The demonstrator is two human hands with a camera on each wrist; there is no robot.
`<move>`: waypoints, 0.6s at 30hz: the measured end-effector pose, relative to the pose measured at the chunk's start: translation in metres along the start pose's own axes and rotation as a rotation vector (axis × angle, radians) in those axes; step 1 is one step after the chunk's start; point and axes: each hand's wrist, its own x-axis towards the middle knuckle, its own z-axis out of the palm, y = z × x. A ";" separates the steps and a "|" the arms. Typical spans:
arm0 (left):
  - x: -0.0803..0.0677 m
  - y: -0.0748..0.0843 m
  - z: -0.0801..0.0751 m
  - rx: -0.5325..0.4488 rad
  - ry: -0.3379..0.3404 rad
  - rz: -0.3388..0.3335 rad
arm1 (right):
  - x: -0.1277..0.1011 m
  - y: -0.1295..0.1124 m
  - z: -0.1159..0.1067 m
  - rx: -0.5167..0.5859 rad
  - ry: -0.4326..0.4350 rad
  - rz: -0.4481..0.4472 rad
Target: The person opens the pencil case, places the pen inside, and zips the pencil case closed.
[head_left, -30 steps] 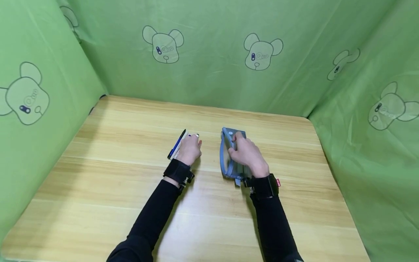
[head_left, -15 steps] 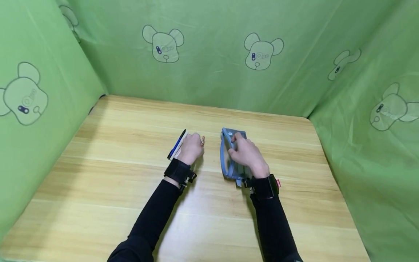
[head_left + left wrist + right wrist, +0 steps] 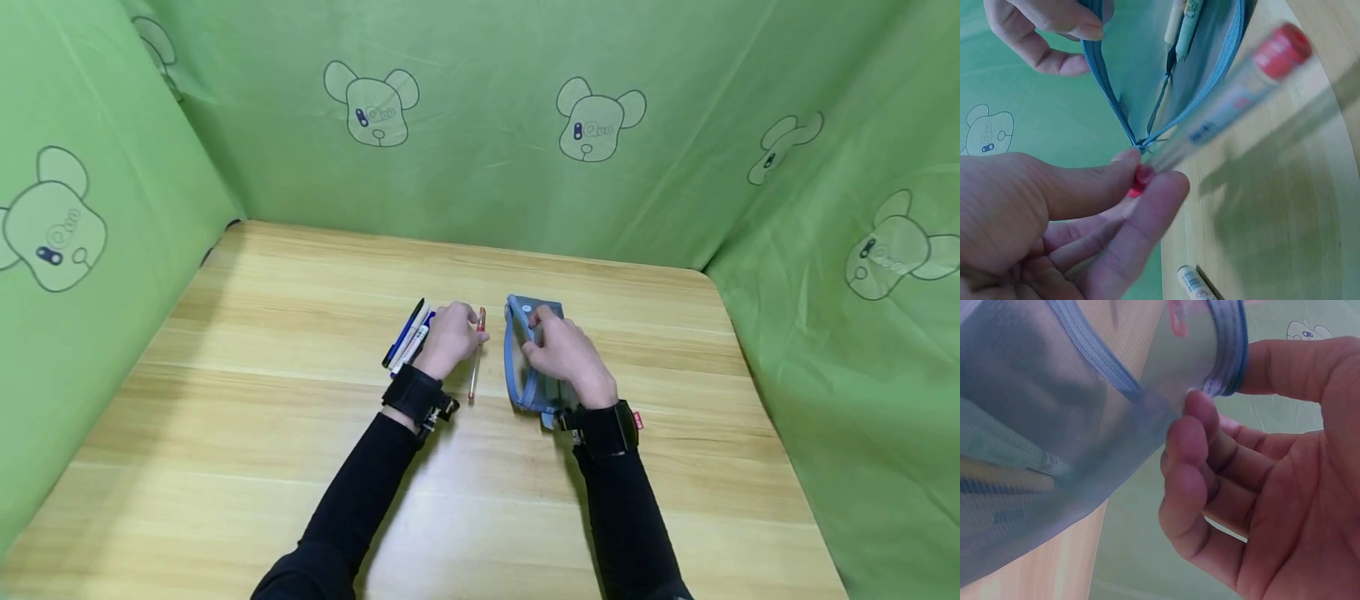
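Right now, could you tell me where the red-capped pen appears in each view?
Head: red-capped pen at centre, between left hand and pencil case.
Left wrist: pen runs diagonally, pinched at its lower end.
Right wrist: not identifiable.
Shared landmark: the pencil case's blue zipper edge.

Your pen (image 3: pixel 476 358) is clear with red ends, and the mesh pouch (image 3: pixel 529 367) at frame centre is blue-grey. Green curtains (image 3: pixel 480 125) across the top carry bear outlines; the table (image 3: pixel 225 433) is pale wood grain.

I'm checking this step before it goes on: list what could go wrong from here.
1. The left hand pinches the red pen only at its end cap, so the pen might swing or slip.
2. The right hand holds the pouch mouth open by one edge; it may sag shut.
3. The other pens lie beside the left wrist and could get knocked.
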 end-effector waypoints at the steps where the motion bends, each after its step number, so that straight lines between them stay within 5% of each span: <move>1: 0.000 0.001 0.001 -0.015 0.005 0.004 | 0.000 0.000 0.000 0.000 0.001 -0.001; 18: 0.007 0.009 0.019 -0.136 0.027 0.014 | 0.001 0.000 0.000 0.008 0.001 -0.012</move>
